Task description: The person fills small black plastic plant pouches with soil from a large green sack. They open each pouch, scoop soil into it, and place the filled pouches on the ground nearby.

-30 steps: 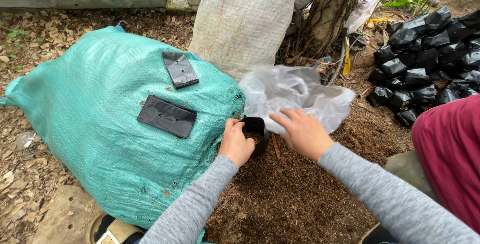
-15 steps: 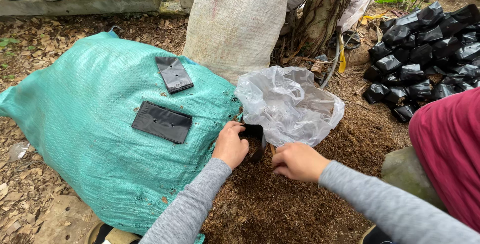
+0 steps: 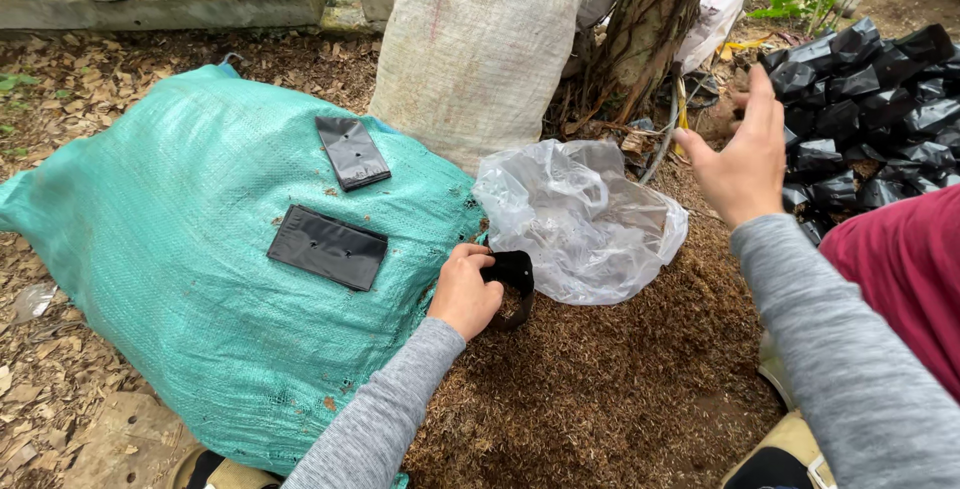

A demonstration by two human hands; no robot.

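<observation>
Grow bag (image 3: pixel 512 274) x1 in left hand (image 3: pixel 465 292); 2 flat.

Soft overcast daylight, even exposure, no hard shadows; sharp centre, slight wide-angle stretch at edges.

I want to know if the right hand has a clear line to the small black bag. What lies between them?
In the head view, the crumpled clear plastic sheet lies between the raised right hand and the small black bag, which the left hand holds.

A bulging green woven sack (image 3: pixel 200 289) lies left; a tall off-white sack (image 3: pixel 480 39) stands behind; a crumpled clear plastic bag (image 3: pixel 580 219) rests between; filled black nursery bags (image 3: pixel 870 109) pile right.
</observation>
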